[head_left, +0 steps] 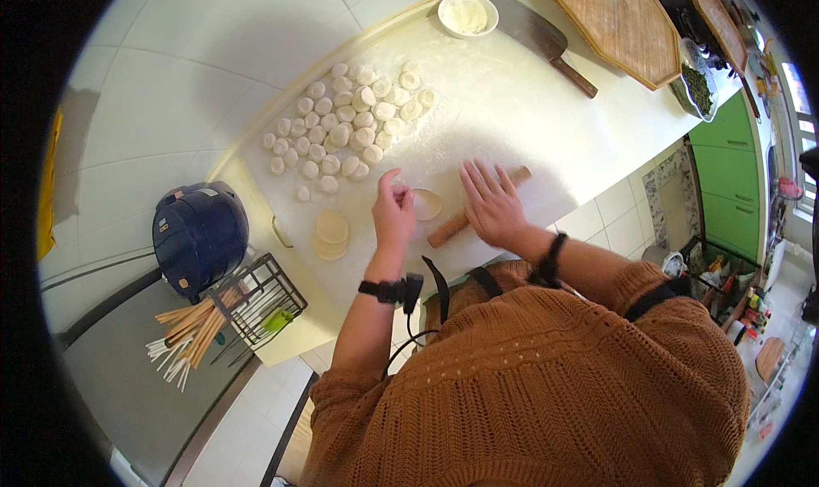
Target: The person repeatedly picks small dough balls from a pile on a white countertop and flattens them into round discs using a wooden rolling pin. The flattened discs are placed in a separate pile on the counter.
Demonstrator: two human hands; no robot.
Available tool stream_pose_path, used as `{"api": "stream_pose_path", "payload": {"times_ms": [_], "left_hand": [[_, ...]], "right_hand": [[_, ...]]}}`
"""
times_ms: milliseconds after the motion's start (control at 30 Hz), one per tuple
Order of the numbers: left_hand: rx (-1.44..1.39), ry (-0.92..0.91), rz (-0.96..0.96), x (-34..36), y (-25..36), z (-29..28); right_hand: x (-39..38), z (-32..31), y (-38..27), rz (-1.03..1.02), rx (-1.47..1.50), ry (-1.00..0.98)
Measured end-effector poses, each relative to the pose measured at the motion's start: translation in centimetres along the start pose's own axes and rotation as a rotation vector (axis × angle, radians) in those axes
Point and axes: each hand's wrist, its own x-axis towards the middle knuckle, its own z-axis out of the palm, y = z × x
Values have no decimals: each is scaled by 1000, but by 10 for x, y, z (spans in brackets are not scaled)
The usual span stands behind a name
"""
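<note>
My left hand (pixel 395 211) pinches the edge of a round dough wrapper (pixel 429 204) over the floured worktop (pixel 486 86). My right hand (pixel 493 207) lies flat, fingers outstretched, across the wooden rolling pin (pixel 450 229) just beside it. More wrappers (pixel 332 229) overlap left of my left wrist.

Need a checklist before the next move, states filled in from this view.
1. Left hand at the dough round's edge: ok.
2. Firm pinch on that edge: cannot tell.
3. Right hand open, over the rolling pin: ok.
4. Rolling pin apart from the dough round: ok, narrow gap.
5. Overlapping flat rounds away from the pin: ok, left of the left hand.
6. Cleaver away from both hands: ok.
</note>
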Motion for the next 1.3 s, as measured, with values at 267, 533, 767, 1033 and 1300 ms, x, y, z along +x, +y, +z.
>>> {"api": "stream_pose_path", "payload": {"times_ms": [267, 533, 767, 1033, 1300], "left_hand": [[338, -27, 138, 10, 2, 7], [-218, 17, -112, -3, -26, 0], [270, -199, 90, 14, 8, -3], [-228, 183, -231, -20, -13, 0], [206, -53, 3, -5, 13, -14]], "right_hand": [[97, 22, -5, 19, 39, 262], [-17, 3, -2, 12, -61, 25], [91, 19, -12, 57, 20, 323], [-33, 6, -3, -35, -47, 16], [76, 13, -18, 51, -10, 153]]}}
